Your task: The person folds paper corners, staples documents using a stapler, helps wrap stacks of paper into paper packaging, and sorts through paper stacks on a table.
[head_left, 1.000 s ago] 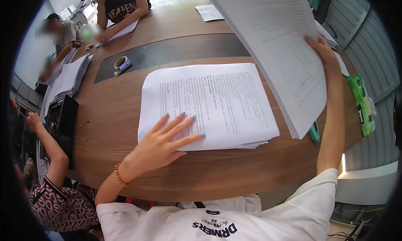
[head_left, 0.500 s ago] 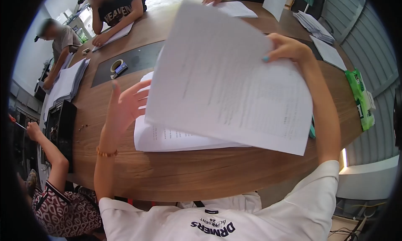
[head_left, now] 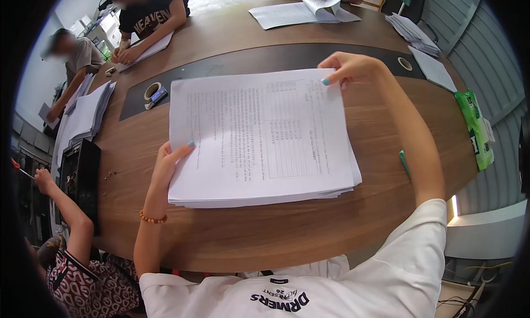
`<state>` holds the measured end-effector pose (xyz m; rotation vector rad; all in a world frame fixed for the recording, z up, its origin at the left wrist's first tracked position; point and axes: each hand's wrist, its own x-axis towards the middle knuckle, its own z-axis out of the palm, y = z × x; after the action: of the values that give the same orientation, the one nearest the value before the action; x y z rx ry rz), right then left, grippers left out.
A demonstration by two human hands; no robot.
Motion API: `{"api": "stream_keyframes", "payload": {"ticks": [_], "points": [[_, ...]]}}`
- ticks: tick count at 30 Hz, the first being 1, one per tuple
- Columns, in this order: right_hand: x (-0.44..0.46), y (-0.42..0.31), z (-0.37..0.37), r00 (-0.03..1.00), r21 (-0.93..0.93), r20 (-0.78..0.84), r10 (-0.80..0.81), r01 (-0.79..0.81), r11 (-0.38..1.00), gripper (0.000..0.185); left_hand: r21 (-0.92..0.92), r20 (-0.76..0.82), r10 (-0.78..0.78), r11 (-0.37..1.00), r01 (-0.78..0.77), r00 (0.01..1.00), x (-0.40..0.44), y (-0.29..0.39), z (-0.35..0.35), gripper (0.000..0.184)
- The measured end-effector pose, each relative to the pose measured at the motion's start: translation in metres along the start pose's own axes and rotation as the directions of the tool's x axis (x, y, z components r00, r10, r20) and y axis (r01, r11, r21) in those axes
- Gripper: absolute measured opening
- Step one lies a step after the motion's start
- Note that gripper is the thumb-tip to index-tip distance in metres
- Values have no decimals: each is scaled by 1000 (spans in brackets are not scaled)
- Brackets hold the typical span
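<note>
A stack of printed paper sheets (head_left: 248,136) lies in front of me on the brown wooden table (head_left: 265,235). Lines of text and a ruled box show on its top sheet, and the sheet edges are slightly uneven at the lower right. At the stack's left edge, my left hand (head_left: 172,166) has its thumb on top and its fingers out of sight beside or under the paper. My right hand (head_left: 350,72) pinches the upper right corner, thumb on the top sheet and fingers behind.
Tape roll (head_left: 153,90) and small blue box (head_left: 157,98) sit on the dark table strip; another tape roll (head_left: 404,64) lies right. A black box (head_left: 80,174) and paper pile (head_left: 88,111) stand left, a green packet (head_left: 475,130) right. Several people sit around the table.
The raised sheet has come down flat onto the stack. My left hand moved from spread fingers to gripping the stack's left edge. Across the table, a person now lifts some paper.
</note>
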<state>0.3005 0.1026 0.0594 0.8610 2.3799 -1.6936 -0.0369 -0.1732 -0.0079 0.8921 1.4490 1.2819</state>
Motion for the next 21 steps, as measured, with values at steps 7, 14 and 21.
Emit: {"api": "stream_keyframes", "payload": {"ticks": [7,14,21], "points": [[-22,44,40,969,406,-246,31,74,911,33,2,-34,-97,995,97,995,-10,13,15,31],[-31,30,62,890,387,-437,130,55,921,40,267,-40,63,962,-50,997,-15,12,19,28],[-28,36,63,869,308,-474,143,11,951,34,700,20,73,711,-66,997,-21,31,22,27]]}}
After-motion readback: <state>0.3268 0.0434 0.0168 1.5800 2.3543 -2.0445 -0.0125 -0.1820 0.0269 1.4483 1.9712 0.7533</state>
